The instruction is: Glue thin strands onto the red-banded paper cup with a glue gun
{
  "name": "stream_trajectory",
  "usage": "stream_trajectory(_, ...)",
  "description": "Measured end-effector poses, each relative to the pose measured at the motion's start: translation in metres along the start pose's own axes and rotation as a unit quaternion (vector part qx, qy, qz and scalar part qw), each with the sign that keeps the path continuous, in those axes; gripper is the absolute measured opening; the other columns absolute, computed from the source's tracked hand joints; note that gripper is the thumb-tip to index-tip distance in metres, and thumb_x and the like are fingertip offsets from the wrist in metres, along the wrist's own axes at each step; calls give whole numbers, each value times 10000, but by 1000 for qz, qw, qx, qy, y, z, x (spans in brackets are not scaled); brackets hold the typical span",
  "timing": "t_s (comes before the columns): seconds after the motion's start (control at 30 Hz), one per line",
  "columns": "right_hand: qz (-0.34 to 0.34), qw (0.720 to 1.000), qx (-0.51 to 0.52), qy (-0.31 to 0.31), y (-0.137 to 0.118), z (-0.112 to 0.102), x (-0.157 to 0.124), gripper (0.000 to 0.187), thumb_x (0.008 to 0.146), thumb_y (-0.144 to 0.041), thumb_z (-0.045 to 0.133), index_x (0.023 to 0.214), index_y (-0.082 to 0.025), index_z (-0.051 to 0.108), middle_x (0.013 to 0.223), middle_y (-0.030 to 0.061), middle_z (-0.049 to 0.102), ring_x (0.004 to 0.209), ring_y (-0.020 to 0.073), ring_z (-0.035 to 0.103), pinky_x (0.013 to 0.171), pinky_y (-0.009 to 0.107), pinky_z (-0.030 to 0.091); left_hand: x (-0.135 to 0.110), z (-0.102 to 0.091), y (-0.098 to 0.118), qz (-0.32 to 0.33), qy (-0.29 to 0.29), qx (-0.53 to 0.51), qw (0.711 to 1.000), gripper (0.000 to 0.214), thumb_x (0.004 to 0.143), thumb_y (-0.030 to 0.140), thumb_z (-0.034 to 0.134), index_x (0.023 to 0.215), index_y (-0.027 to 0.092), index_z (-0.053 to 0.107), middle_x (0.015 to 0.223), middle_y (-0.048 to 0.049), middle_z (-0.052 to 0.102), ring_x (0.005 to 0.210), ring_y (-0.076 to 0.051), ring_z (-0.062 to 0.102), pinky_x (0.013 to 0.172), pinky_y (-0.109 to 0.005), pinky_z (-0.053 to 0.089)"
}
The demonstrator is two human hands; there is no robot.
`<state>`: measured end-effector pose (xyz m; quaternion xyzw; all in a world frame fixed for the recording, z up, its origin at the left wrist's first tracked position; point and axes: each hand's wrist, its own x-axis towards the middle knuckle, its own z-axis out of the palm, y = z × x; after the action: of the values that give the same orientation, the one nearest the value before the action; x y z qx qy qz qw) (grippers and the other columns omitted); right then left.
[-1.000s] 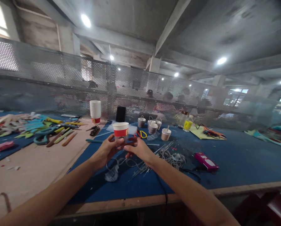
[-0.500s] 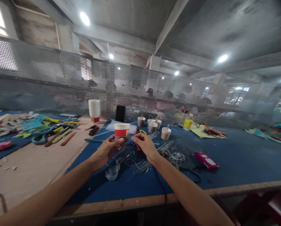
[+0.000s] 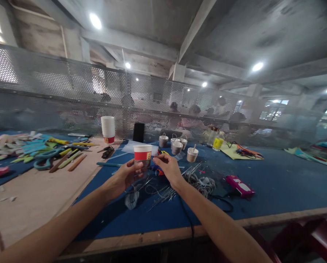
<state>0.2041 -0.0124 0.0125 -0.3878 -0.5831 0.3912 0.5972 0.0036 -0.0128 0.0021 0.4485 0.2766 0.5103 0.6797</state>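
My left hand (image 3: 126, 176) holds a red and white paper cup (image 3: 142, 155) upright above the blue table cover (image 3: 275, 186), fingers wrapped round its lower part. My right hand (image 3: 167, 168) is just right of the cup, fingers pinched close to its side; what they pinch is too small to make out. Below both hands lie thin wires (image 3: 163, 191) and a tangle of grey cord (image 3: 200, 181).
A stack of white cups (image 3: 109, 128), a black phone (image 3: 138, 132) and small wrapped cups with handles (image 3: 177, 145) stand behind. A pink tool (image 3: 239, 186) lies at right, scissors and coloured sticks (image 3: 54, 155) at left. A perforated metal screen (image 3: 70, 95) closes the back, people beyond it.
My right hand rose from below the cup's base to beside its side. The cup stayed in my left hand and shifted slightly.
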Motion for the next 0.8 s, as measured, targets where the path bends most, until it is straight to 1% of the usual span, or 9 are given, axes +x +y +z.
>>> stream_trajectory(0.13,1,1000,16,0,-1,1,0,271,742,-435,808,819,-184,739,791,6,725,765,166,640,797,294,498,0,-1,-1,0,-10,4,1000,402,789,261,879,1167,182,767,1169,-120,791,888,-175,750,764,-247,613)
stream_trajectory(0.3,8,1000,15,1,-3,2,-1,275,741,-433,809,821,-180,739,781,9,726,747,162,639,769,292,498,1,-1,0,-4,-21,-1,1000,396,777,267,885,1149,184,780,1160,-118,794,883,-180,749,752,-245,615)
stream_trajectory(0.43,15,1000,22,0,-3,1,-2,281,732,-437,817,817,-181,737,780,8,729,746,161,641,777,295,501,-1,1,1,-6,-22,-6,1000,390,778,245,881,1149,175,781,1140,-118,797,879,-178,750,757,-240,617)
stream_trajectory(0.63,15,1000,18,5,-1,1,-1,256,739,-419,807,806,-183,735,755,3,718,720,155,627,744,288,489,-3,2,0,-2,-22,-3,1000,346,797,242,865,1129,185,785,1124,-98,797,857,-159,746,766,-232,608)
stream_trajectory(0.8,21,1000,17,1,-1,1,-1,262,722,-419,813,789,-180,731,748,6,720,711,155,623,742,293,489,-1,0,-1,-6,-24,1,1000,381,789,254,876,1151,184,779,1133,-102,795,867,-160,747,769,-229,606)
